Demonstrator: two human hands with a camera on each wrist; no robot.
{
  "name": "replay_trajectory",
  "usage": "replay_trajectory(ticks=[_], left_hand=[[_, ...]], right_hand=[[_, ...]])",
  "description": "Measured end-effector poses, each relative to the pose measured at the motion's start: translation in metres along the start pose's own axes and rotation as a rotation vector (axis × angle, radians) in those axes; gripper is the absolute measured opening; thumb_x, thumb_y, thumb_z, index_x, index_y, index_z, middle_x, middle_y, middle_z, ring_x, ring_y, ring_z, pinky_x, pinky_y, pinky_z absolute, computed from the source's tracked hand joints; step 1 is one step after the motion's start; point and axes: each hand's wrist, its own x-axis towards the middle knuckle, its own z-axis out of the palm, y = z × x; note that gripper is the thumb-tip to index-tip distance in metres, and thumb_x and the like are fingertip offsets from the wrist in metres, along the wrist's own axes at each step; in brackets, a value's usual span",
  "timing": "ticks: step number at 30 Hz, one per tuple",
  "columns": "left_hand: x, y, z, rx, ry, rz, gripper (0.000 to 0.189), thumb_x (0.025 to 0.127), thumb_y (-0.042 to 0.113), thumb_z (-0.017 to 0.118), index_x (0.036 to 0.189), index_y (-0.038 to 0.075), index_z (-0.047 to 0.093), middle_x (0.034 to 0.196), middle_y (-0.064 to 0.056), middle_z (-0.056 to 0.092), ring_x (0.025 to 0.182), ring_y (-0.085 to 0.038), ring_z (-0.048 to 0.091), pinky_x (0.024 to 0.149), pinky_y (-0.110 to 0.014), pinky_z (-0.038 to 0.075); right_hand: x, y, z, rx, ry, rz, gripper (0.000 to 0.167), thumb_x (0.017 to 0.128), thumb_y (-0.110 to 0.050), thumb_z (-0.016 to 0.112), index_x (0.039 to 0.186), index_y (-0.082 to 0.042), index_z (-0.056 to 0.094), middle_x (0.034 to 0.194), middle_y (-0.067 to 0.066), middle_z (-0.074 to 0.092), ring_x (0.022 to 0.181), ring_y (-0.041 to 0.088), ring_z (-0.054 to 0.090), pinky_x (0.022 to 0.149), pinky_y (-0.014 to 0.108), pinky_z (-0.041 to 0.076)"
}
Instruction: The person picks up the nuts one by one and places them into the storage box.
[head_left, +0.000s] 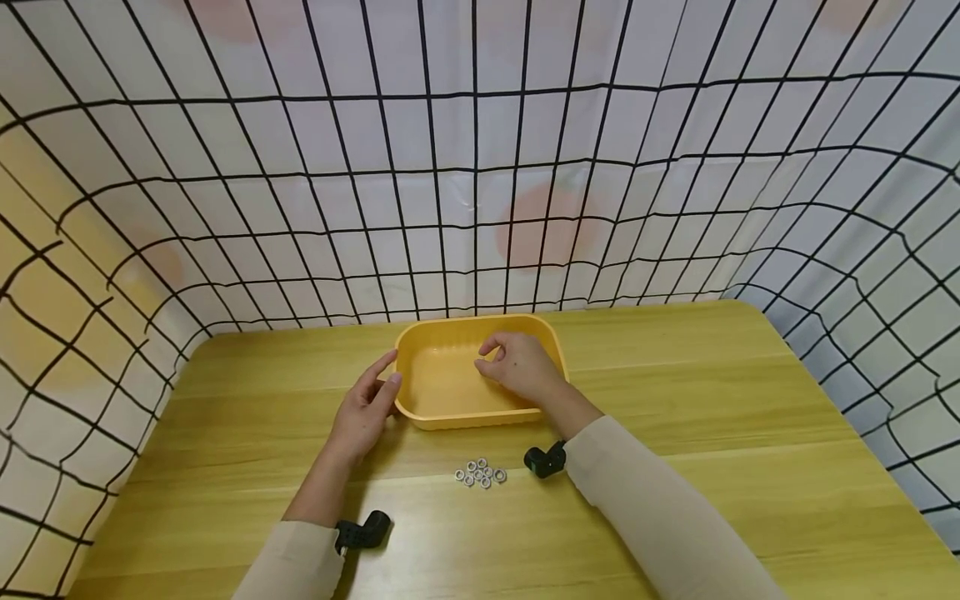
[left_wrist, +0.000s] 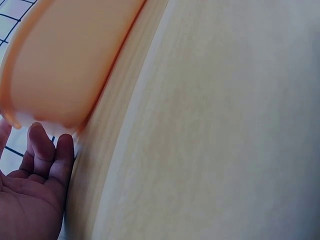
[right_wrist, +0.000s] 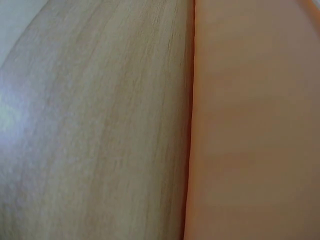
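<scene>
A yellow plastic tray (head_left: 450, 419) stands on the wooden table, near its far edge. At its left end is my left hand (head_left: 362, 417), with thumb and index fingertip by the rim. In the left wrist view, the loosely bent fingers (left_wrist: 42, 150) of that hand rest by the tray's outer wall (left_wrist: 65, 65). My right hand (head_left: 521, 367) is over the right part of the tray, thumb and index tips a little apart, with nothing visible between them. Several small metal nuts (head_left: 478, 474) lie in a cluster on the table in front of the tray.
The wooden table (head_left: 675, 375) is bordered at the back and sides by a black wire grid (head_left: 476, 225) with pale cloth behind it. The right wrist view shows only table surface and the tray's side wall (right_wrist: 250, 125).
</scene>
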Motion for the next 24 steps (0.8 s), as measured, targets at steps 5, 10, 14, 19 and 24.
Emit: replay_trajectory(ticks=[5, 10, 14, 19, 24], left_hand=[[0.0007, -0.0013, 0.0001, 0.0, -0.002, 0.002, 0.049, 0.106, 0.048, 0.052, 0.153, 0.037, 0.046, 0.109, -0.013, 0.063, 0.089, -0.018, 0.059, 0.08, -0.028, 0.049], [0.0001, -0.0008, 0.0, -0.003, -0.006, -0.004, 0.048, 0.105, 0.049, 0.052, 0.152, 0.039, 0.046, 0.11, -0.012, 0.063, 0.09, -0.019, 0.059, 0.08, -0.028, 0.05], [0.0001, -0.001, -0.0002, -0.004, -0.006, -0.009, 0.048, 0.105, 0.048, 0.052, 0.152, 0.039, 0.046, 0.111, -0.012, 0.063, 0.091, -0.02, 0.06, 0.081, -0.028, 0.05], [0.0004, -0.0009, 0.0001, -0.004, -0.01, -0.015, 0.048, 0.105, 0.051, 0.052, 0.152, 0.041, 0.046, 0.113, -0.013, 0.063, 0.091, -0.02, 0.059, 0.081, -0.029, 0.05], [0.0002, -0.0014, 0.0, -0.002, -0.013, -0.012, 0.048, 0.105, 0.051, 0.052, 0.151, 0.041, 0.046, 0.113, -0.014, 0.063, 0.09, -0.021, 0.059, 0.08, -0.029, 0.049]], right_hand=[[0.0006, -0.0004, 0.0007, 0.005, 0.002, 0.001, 0.021, 0.091, -0.033, 0.077, 0.103, -0.017, 0.071, 0.08, 0.002, 0.062, 0.064, 0.016, 0.053, 0.059, 0.027, 0.041], [0.0003, -0.0018, 0.0005, 0.007, 0.0, 0.019, 0.021, 0.091, -0.032, 0.077, 0.106, -0.017, 0.071, 0.08, 0.002, 0.061, 0.063, 0.017, 0.052, 0.058, 0.026, 0.041], [-0.0003, -0.0032, 0.0001, 0.009, -0.002, 0.034, 0.024, 0.092, -0.033, 0.077, 0.109, -0.018, 0.071, 0.08, 0.002, 0.061, 0.062, 0.017, 0.052, 0.057, 0.026, 0.04], [-0.0013, -0.0056, -0.0014, 0.049, 0.015, 0.035, 0.023, 0.092, -0.031, 0.077, 0.109, -0.018, 0.07, 0.077, 0.002, 0.061, 0.058, 0.016, 0.049, 0.053, 0.025, 0.037], [-0.0017, -0.0078, -0.0023, 0.098, 0.05, 0.018, 0.022, 0.092, -0.028, 0.077, 0.11, -0.016, 0.071, 0.075, 0.001, 0.06, 0.058, 0.016, 0.049, 0.054, 0.026, 0.038]])
